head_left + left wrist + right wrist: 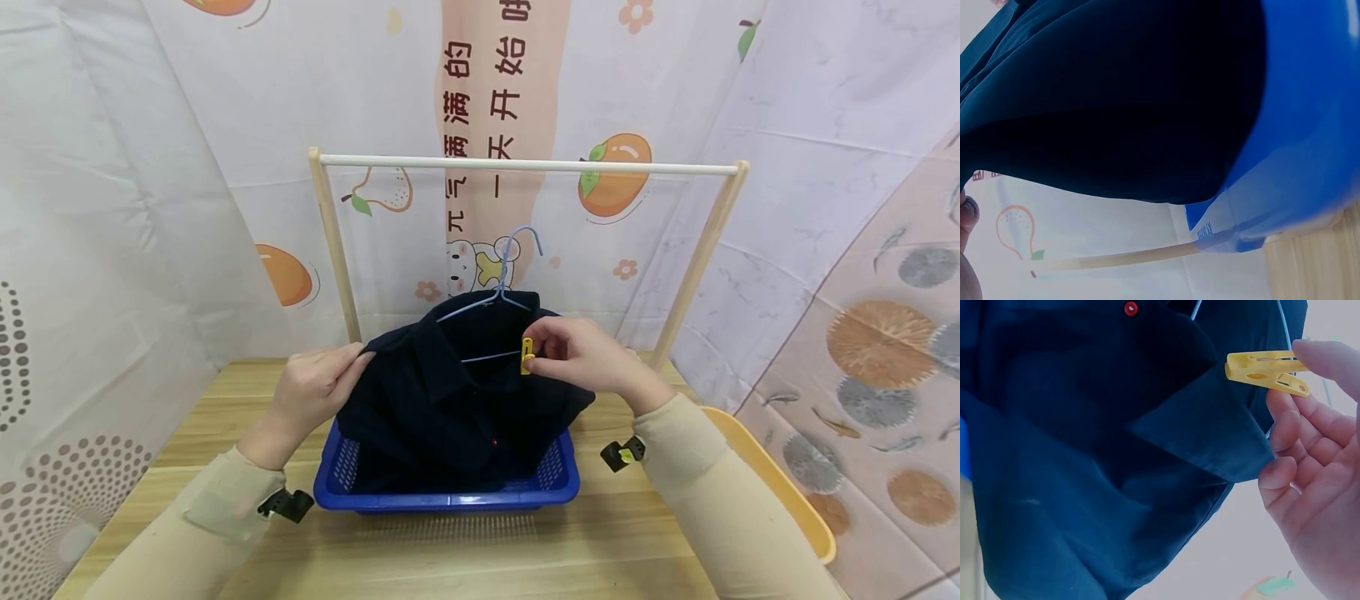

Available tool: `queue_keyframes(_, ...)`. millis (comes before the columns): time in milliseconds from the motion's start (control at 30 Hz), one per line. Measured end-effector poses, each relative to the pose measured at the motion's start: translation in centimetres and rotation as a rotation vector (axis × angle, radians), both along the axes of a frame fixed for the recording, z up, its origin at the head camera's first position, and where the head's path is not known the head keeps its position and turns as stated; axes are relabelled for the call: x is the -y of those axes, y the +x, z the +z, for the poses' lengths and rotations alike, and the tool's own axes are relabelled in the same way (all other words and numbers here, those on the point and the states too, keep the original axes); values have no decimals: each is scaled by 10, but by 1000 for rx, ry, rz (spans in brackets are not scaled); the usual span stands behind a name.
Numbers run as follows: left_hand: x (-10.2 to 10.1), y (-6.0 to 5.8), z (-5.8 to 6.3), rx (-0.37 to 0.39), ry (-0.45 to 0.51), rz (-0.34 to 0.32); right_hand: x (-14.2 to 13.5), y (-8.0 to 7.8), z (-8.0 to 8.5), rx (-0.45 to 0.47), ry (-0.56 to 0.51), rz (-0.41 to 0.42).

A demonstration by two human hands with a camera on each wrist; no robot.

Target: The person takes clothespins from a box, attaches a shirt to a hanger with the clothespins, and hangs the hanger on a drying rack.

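A dark navy collared shirt hangs on a light-blue wire hanger, its lower part down in a blue basket. My left hand pinches the shirt at its left shoulder, pulling the cloth outward. In my right hand a yellow clothespin is pinched between thumb and fingers, beside the collar. In the right wrist view a red button shows on the shirt front. Only a few fingertips of the left hand show in the left wrist view.
Behind the basket stands a rack with a white bar and wooden posts. A yellow tray lies at the right, partly behind my right forearm. Everything rests on a wood-grain table, with printed curtains behind.
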State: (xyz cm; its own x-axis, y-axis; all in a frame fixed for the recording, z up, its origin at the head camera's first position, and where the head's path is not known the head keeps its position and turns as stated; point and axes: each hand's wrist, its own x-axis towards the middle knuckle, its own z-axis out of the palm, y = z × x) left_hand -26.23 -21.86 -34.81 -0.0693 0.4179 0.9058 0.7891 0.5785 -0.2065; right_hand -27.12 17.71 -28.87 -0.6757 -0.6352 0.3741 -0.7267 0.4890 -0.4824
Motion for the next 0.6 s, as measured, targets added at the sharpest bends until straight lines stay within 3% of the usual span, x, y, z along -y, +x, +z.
queue_keyframes(600,1,0,0,-3,1,-8,17,-2,19,10,5,51)
